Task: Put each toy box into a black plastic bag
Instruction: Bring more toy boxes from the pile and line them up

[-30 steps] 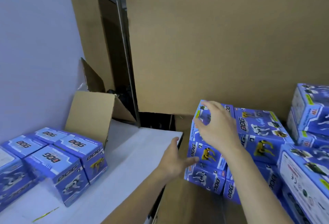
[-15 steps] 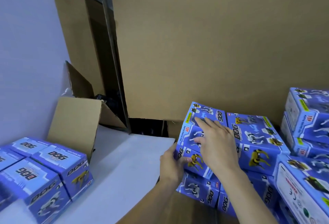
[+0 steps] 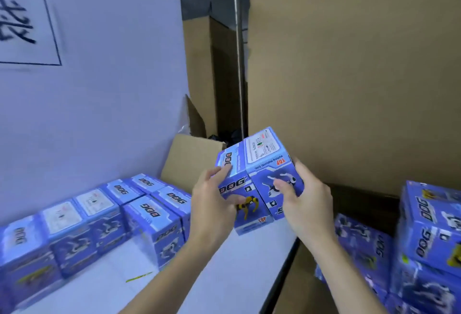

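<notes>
Two blue toy boxes (image 3: 259, 181) held side by side as one block, lifted clear above the desk (image 3: 224, 271) edge, tilted with a corner pointing at the camera. Left box showing a yellow dog, right box a white one; pale label panel on top of the right box. Gripped at nine o'clock by the left hand (image 3: 212, 204), fingers curled over the top edge and thumb pressed on the front face. Gripped at three o'clock by the right hand (image 3: 301, 201), thumb on the white dog picture, fingers wrapped behind the far side.

At eight o'clock from the held pair, a row of matching boxes (image 3: 99, 226) standing close together on the white desk, blurred toward the left edge. At four o'clock, off the desk, a stack of more boxes (image 3: 424, 238), smeared by motion, so the count cannot be told. At eleven o'clock, an open brown carton (image 3: 189, 161) on the desk's far end, something dark inside, possibly black bags. Behind, a tall cardboard wall (image 3: 349, 64); at ten o'clock, a white panel (image 3: 99, 76) with dark brushed writing. A thin green strip (image 3: 139, 276) lying on the desk at seven o'clock.
</notes>
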`<control>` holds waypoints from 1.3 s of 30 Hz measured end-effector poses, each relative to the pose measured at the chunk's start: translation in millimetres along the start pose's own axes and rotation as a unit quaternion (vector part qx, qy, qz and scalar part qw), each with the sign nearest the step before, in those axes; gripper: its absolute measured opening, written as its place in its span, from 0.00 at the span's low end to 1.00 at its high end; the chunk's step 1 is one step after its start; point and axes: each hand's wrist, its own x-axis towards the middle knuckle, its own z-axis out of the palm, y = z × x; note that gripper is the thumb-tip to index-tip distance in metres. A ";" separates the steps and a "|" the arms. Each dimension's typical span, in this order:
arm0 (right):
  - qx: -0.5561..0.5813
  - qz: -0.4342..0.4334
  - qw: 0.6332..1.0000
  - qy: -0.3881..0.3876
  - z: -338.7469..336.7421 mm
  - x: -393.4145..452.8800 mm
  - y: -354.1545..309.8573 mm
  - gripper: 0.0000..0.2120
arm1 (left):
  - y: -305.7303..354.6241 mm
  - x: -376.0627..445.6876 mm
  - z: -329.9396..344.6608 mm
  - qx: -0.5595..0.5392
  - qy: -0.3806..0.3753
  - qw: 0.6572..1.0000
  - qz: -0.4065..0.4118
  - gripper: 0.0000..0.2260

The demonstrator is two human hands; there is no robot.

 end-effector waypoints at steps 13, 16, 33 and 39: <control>0.246 0.064 0.940 -0.226 172.8 -102.3 -66.6 0.20 | -55.3 -74.4 -180.9 0.428 0.072 0.895 -0.103 0.26; 0.233 0.046 0.935 -0.264 191.5 -121.6 -67.4 0.24 | -78.2 -96.8 -193.4 0.438 0.064 0.886 -0.136 0.31; 0.087 0.038 0.911 -0.401 225.7 -138.4 -43.8 0.28 | -145.9 -113.6 -191.3 0.478 -0.009 0.859 -0.184 0.31; -0.167 -0.115 0.908 -0.366 228.6 -120.6 -35.2 0.32 | -166.0 -104.2 -172.9 0.482 -0.029 0.859 -0.171 0.28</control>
